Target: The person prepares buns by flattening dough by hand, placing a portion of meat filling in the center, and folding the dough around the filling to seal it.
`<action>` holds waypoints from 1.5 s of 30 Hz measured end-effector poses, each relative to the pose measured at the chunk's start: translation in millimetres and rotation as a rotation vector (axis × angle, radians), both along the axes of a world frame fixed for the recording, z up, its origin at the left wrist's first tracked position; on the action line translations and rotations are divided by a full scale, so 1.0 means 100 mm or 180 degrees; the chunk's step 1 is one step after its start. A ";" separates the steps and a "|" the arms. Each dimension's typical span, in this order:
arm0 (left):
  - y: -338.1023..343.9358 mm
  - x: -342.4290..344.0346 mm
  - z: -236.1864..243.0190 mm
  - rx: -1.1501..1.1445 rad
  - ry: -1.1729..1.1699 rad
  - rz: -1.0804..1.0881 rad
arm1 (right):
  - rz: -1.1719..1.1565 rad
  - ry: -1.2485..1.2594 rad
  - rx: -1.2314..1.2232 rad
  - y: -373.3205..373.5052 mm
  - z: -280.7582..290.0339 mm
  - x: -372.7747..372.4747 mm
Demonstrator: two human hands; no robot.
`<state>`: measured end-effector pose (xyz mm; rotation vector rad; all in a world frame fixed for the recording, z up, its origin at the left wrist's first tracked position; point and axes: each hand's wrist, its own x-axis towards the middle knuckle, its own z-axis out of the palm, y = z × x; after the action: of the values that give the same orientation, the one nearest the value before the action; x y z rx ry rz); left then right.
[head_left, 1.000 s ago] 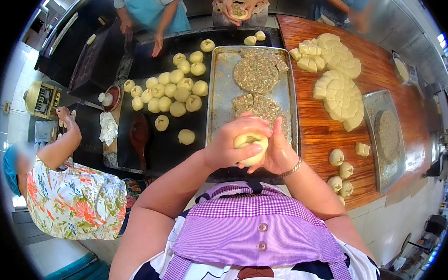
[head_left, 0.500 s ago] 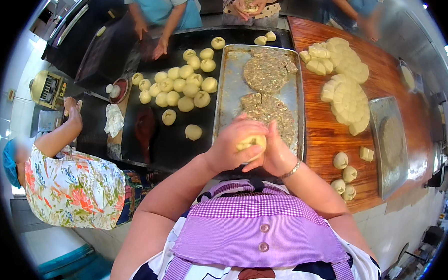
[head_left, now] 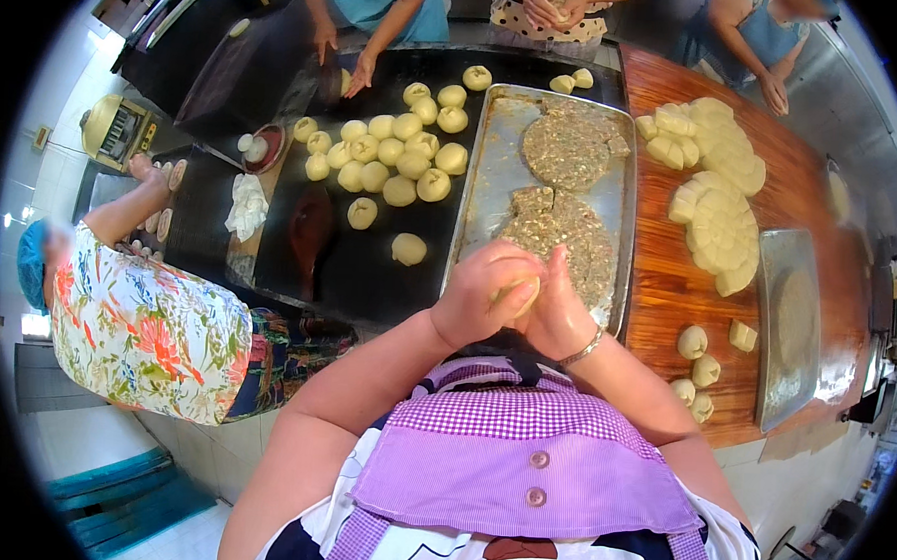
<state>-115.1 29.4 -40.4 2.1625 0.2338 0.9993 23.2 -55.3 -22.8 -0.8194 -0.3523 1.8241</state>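
Note:
In front of my chest, above the near end of a metal tray (head_left: 479, 196), I hold a pale dough ball (head_left: 524, 295). My left hand (head_left: 481, 293) is wrapped round it, fingers bent over the top. My right hand (head_left: 559, 315) presses against its other side, palm inward and fingers pointing up. Most of the ball is hidden between the two palms. Beyond my hands, two flattened mounds of speckled, crumbly filling (head_left: 566, 150) lie on the tray, the nearer one broken along its far edge.
Left of the tray, several dough balls (head_left: 386, 152) sit on the black worktop (head_left: 369, 277). The wooden table (head_left: 658, 299) at right carries cut dough pieces (head_left: 721, 232), several small balls (head_left: 701, 343) and another tray (head_left: 786, 390). Co-workers stand opposite; one in a floral top (head_left: 156, 337) works at left.
My hands have closed further round the dough ball, so less of it shows. The whole view has shifted slightly. At the far right, a co-worker's hands have come together.

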 end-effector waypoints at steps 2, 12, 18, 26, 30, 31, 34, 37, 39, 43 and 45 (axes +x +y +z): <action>-0.04 0.01 0.09 0.0275 -0.0113 -0.0246 | -0.0186 0.0289 -0.0263 0.08 -0.01 0.06; -0.16 0.14 -0.11 -0.0389 -0.0271 0.0782 | -0.1247 -0.1570 0.0966 0.15 -0.19 -0.19; -0.16 0.03 -0.18 -0.0522 -0.0605 0.0700 | -0.1241 -0.0892 0.0695 0.19 -0.33 -0.22; -0.12 0.03 -0.14 -0.0422 0.0111 0.1180 | -0.0706 0.0059 0.0169 0.40 -0.40 -0.22; -0.05 -0.06 -0.34 -0.1117 -0.0256 0.1173 | -0.0828 -0.0120 -0.0076 0.49 -0.52 -0.32; -0.02 -0.09 -0.45 -0.1857 -0.0473 0.1126 | -0.0788 -0.0103 -0.0168 0.51 -0.57 -0.32; 0.15 -0.22 -0.56 -0.3583 -0.0802 0.1262 | -0.0447 -0.0811 -0.0290 0.52 -0.79 -0.20; 0.69 -0.41 -0.96 -0.2996 -0.0721 0.2318 | -0.0603 -0.1362 -0.0484 0.52 -0.86 -0.01; 1.06 -0.42 -1.31 -0.2838 -0.0657 0.2670 | -0.0713 -0.1508 -0.0650 0.40 -0.94 0.16; 1.72 -0.60 -2.17 -0.1793 0.1383 0.2757 | -0.0987 -0.1986 -0.0890 0.19 -1.14 0.25; 1.76 -0.67 -2.43 -0.1106 0.2544 0.3004 | -0.0867 -0.2930 -0.0867 0.04 -1.36 0.34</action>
<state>-182.6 205.3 -283.9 1.9845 1.7721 0.3966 57.4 -50.8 -158.8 -1.7929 -0.5378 1.1585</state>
